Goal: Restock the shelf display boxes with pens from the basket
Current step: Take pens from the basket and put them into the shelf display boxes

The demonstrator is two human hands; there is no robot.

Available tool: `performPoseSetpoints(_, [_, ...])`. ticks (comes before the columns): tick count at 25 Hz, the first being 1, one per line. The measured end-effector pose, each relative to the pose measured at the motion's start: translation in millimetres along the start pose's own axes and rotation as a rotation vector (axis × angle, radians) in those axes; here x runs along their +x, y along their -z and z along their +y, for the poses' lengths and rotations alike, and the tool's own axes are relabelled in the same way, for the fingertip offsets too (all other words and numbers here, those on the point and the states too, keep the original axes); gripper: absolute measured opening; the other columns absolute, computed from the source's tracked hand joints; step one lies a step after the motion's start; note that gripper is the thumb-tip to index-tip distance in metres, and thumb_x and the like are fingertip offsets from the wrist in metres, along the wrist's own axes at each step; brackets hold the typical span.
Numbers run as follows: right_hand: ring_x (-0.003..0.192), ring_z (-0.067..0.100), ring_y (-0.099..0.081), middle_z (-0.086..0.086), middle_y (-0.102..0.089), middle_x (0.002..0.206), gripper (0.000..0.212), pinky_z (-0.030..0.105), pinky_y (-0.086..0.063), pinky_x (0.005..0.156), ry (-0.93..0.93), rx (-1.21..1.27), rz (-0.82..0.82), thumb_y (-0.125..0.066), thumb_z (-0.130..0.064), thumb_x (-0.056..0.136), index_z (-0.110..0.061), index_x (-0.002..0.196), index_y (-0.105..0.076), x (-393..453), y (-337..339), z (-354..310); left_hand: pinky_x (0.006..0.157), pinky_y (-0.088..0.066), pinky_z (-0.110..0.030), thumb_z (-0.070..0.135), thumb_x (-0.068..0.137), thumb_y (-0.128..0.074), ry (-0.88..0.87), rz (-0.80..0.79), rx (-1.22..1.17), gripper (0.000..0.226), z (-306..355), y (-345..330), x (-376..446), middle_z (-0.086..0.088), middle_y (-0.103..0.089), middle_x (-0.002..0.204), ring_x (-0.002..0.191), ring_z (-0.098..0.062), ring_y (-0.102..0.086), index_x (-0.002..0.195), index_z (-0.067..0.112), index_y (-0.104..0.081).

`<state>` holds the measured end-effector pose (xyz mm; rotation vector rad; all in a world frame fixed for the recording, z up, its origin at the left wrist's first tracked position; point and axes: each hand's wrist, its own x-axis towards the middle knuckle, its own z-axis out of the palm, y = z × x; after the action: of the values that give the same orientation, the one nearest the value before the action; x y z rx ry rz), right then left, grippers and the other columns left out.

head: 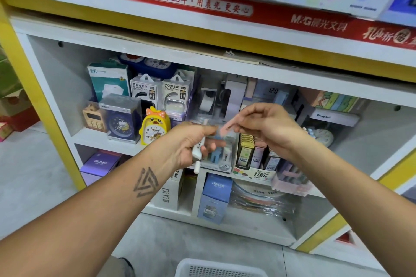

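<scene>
Furthest left on the middle shelf (94, 139) stand a few boxed clocks and a yellow duck alarm clock (154, 127), none of it our concern. Our left hand (191, 144) is curled shut around a white pen (198, 148), which hangs tip-down out of the fist, just in front of the clear display box (221, 155) marked 2B at the shelf's front edge. Our right hand (261, 123) pinches a small pink item (226, 129) between thumb and forefinger (it is too blurred to say whether it is a pen cap or a pen), held above that same box. Right of the box sit rows of refill packs (249, 153), tightly packed. The white basket (216, 269) lies on the floor below us, only its rim showing, its contents hidden. The risk, as we judge it, is crowding: two hands working over one narrow box could nudge it off the edge, or the loosely hanging pen could slip and fall towards the floor.
</scene>
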<state>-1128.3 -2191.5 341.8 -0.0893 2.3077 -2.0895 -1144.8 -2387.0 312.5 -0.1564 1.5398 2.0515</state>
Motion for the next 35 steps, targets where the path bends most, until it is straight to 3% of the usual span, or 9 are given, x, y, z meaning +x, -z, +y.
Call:
performPoseSetpoints(3, [0.088,0.026,-0.074,0.019,-0.075,0.097,0.016,0.029,-0.058,0.081,0.107,-0.241,-0.131,-0.081,0.0,0.078,0.001,0.091,-0.07,-11,-5,5,0.028,-0.029,-0.013,0.009,0.092,-0.064,-0.035,0.064,0.005,0.026,1,1,7,-0.024,-0.07,0.092,0.033,-0.008,-0.044,0.115,-0.003,-0.062])
performPoseSetpoints(10, [0.09,0.021,-0.07,0.015,-0.066,0.106,0.011,0.028,-0.058,0.089,0.238,-0.484,-0.257,-0.079,0.008,0.077,0.007,0.087,-0.074,-16,-17,6,0.031,-0.029,-0.013,-0.007,0.075,-0.076,-0.156,0.151,0.038,0.031,-1,12,11,-0.016,-0.069,0.073,0.037,-0.011,-0.045,0.103,-0.007,-0.065])
performPoseSetpoints(14, [0.078,0.019,-0.074,0.013,-0.073,0.097,0.015,0.034,-0.06,0.07,0.157,-0.414,-0.071,-0.069,0.006,0.088,-0.005,0.097,-0.072,-4,-18,2,0.032,-0.029,-0.016,-0.009,0.07,-0.079,-0.189,0.169,0.087,0.025,1,15,8,-0.018,-0.072,0.073,0.038,-0.012,-0.048,0.09,-0.001,-0.067])
performPoseSetpoints(17, [0.102,0.013,-0.071,-0.002,-0.072,0.118,0.039,0.027,-0.058,0.085,0.143,-0.364,-0.208,-0.065,0.009,0.089,-0.017,0.118,-0.069,4,-15,1,0.031,-0.03,-0.016,-0.011,0.073,-0.076,-0.153,0.113,0.059,0.018,2,16,5,-0.017,-0.072,0.071,0.037,-0.011,-0.048,0.086,0.0,-0.069])
performPoseSetpoints(21, [0.097,0.018,-0.07,0.003,-0.076,0.104,0.017,0.027,-0.058,0.087,0.165,-0.329,-0.253,-0.074,-0.004,0.085,-0.013,0.099,-0.078,5,-11,-1,0.029,-0.029,-0.014,-0.01,0.081,-0.068,-0.076,0.054,0.048,0.019,4,21,2,-0.016,-0.066,0.068,0.036,-0.009,-0.046,0.099,-0.008,-0.066])
performPoseSetpoints(24, [0.082,0.015,-0.067,-0.002,-0.074,0.087,0.007,0.023,-0.054,0.069,0.129,-0.726,-0.139,-0.078,-0.022,0.086,-0.024,0.092,-0.078,11,-3,-4,0.03,-0.03,-0.015,-0.003,0.087,-0.059,-0.005,0.079,0.06,0.009,6,25,-1,-0.015,-0.061,0.071,0.039,-0.01,-0.046,0.096,-0.004,-0.06])
performPoseSetpoints(27, [0.081,0.012,-0.062,-0.004,-0.066,0.093,0.01,0.023,-0.048,0.066,0.136,-1.287,-0.11,-0.073,-0.025,0.09,-0.024,0.1,-0.07,21,-8,8,0.036,-0.038,-0.019,-0.003,0.086,-0.044,0.059,0.018,-0.076,0.009,9,27,-8,-0.015,-0.055,0.075,0.054,-0.015,-0.047,0.088,0.002,-0.051])
performPoseSetpoints(31, [0.085,0.025,-0.062,0.005,-0.065,0.096,0.006,0.041,-0.056,0.078,0.209,-1.466,-0.178,-0.059,-0.013,0.095,-0.015,0.095,-0.065,19,-21,40,0.051,-0.051,-0.027,-0.008,0.093,-0.039,0.027,0.0,-0.105,0.018,9,26,-10,-0.02,-0.064,0.087,0.068,-0.022,-0.064,0.106,-0.003,-0.05])
performPoseSetpoints(35, [0.085,0.022,-0.063,0.002,-0.068,0.094,0.008,0.038,-0.054,0.077,0.279,-1.416,-0.248,-0.061,-0.016,0.094,-0.019,0.097,-0.068,14,-23,54,0.071,-0.06,-0.033,-0.009,0.098,-0.038,0.043,-0.061,-0.131,0.021,9,26,-10,-0.022,-0.074,0.094,0.084,-0.025,-0.074,0.115,-0.01,-0.051])
